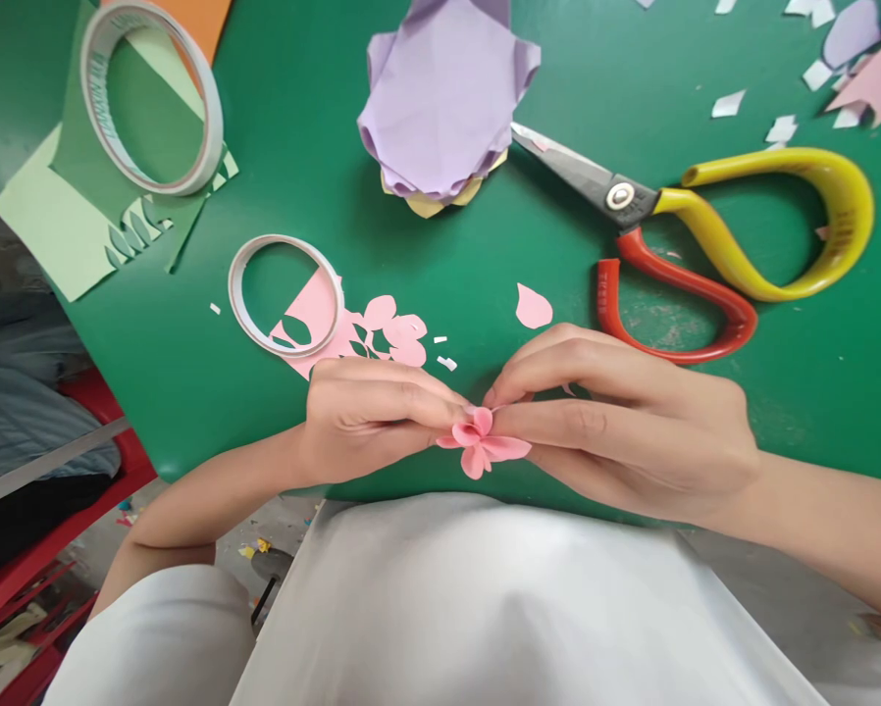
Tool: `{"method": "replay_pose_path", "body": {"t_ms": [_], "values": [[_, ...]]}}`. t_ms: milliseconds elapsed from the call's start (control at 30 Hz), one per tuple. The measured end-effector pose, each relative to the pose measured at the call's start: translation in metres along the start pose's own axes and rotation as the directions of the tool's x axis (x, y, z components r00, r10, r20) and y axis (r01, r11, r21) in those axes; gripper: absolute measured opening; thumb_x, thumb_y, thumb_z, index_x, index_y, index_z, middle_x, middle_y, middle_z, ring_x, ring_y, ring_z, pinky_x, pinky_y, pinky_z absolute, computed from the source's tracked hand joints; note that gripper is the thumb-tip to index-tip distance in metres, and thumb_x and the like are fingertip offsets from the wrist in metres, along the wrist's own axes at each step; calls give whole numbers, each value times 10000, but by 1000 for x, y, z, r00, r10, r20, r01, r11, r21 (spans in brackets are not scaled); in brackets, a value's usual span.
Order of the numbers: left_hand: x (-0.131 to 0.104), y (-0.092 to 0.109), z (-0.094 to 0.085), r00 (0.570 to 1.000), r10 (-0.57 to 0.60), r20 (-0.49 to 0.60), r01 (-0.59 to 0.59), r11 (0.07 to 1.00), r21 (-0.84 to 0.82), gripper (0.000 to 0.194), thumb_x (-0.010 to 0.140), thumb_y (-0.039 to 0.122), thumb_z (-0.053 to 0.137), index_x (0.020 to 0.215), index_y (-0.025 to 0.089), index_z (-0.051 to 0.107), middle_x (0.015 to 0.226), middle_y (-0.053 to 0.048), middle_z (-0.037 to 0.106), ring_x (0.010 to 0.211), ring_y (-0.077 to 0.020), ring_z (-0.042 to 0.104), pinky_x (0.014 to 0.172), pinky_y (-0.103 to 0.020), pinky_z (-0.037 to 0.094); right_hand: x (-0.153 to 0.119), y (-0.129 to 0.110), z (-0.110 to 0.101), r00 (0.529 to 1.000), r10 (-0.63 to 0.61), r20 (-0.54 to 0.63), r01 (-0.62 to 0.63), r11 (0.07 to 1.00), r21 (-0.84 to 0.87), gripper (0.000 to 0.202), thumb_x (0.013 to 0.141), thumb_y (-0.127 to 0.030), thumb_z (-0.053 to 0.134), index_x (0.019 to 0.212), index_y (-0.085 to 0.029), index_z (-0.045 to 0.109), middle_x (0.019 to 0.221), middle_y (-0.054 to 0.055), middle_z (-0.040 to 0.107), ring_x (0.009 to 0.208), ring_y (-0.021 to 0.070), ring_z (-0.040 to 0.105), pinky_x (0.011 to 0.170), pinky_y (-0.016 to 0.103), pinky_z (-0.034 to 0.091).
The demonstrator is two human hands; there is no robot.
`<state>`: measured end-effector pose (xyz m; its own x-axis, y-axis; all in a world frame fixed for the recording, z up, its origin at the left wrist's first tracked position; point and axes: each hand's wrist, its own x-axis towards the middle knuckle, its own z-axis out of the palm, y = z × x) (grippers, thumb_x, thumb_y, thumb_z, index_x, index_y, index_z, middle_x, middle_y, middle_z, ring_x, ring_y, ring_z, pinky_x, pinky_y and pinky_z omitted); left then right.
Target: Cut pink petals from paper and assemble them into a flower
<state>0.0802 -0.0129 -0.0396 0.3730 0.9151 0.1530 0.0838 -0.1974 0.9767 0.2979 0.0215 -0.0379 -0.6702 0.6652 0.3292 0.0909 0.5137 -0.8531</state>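
Between my two hands, close to the table's near edge, is a small pink paper flower [477, 443] with several curled petals. My left hand [382, 407] pinches it from the left, fingertips closed on its side. From the right, the fingers of my right hand [617, 422] are closed on the flower's upper right side, partly hiding it. Just beyond my right hand lies a loose pink paper petal [534, 306]. Cut pink paper [396, 331] with petal-shaped holes lies beyond my left hand, partly under a small tape roll [243, 324].
Open scissors [621, 198] with yellow and red handles lie at the right. A folded purple paper piece [447, 103] sits at the far middle. A larger tape roll [91, 108] rests on green paper [50, 216]. Paper scraps [727, 104] are scattered over the green table [279, 147].
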Motion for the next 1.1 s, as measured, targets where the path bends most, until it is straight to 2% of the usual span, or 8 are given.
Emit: {"method": "replay_pose_path", "body": {"t_ms": [133, 267, 467, 667, 867, 1000, 1100], "values": [[1, 0, 0, 999, 34, -14, -33, 999, 19, 107, 879, 91, 725, 798, 158, 742, 784, -26, 812, 675, -115, 777, 630, -136, 639, 1, 1, 0, 1000, -23, 3, 23, 1000, -20, 141, 939, -86, 635, 958, -216, 685, 882, 51, 680, 786, 150, 671, 696, 297, 598], [2, 0, 0, 999, 39, -17, -38, 998, 53, 108, 865, 92, 742, 772, 146, 731, 766, -29, 807, 700, -120, 782, 658, -137, 638, 1, 3, 1, 999, -39, 0, 39, 998, -56, 171, 925, -74, 645, 943, -241, 677, 868, 34, 685, 763, 142, 662, 675, 284, 598], [2, -1, 0, 998, 41, -37, -35, 989, 144, 128, 885, 125, 730, 764, 167, 720, 731, 21, 793, 660, -88, 762, 630, -129, 617, 0, 3, 2, 999, -38, -30, 33, 989, -146, 184, 899, -71, 671, 921, -254, 660, 861, 24, 689, 749, 149, 663, 664, 285, 585], [2, 0, 2, 998, 50, -45, -41, 982, 187, 129, 872, 101, 729, 762, 162, 701, 718, 36, 786, 667, -71, 752, 655, -120, 604, 0, 2, 5, 994, -70, -78, 51, 975, -216, 202, 855, -18, 691, 912, -210, 663, 826, 40, 691, 702, 147, 652, 628, 286, 566], [-1, 0, 5, 996, 22, -83, 1, 965, 262, 180, 853, 34, 688, 719, 152, 671, 693, 23, 774, 638, -68, 737, 604, -102, 576, -1, 5, 8, 993, -71, -89, 46, 966, -254, 193, 871, -48, 686, 907, -235, 654, 808, 8, 682, 689, 134, 646, 601, 270, 560], [-2, 0, 6, 997, -6, -82, 23, 977, 212, 173, 858, 38, 673, 730, 155, 662, 675, 13, 763, 620, -76, 725, 584, -124, 579, -2, 6, 9, 995, -63, -84, 41, 969, -244, 189, 874, -48, 677, 906, -232, 644, 824, 29, 686, 702, 142, 643, 633, 288, 567], [-1, 0, 7, 996, -19, -84, 29, 992, 119, 147, 892, 93, 676, 759, 155, 662, 667, -4, 765, 617, -87, 727, 579, -140, 587, -3, 4, 9, 998, -20, -57, 10, 985, -172, 162, 897, -70, 648, 943, -224, 635, 879, 55, 703, 747, 156, 671, 687, 308, 600]]}}
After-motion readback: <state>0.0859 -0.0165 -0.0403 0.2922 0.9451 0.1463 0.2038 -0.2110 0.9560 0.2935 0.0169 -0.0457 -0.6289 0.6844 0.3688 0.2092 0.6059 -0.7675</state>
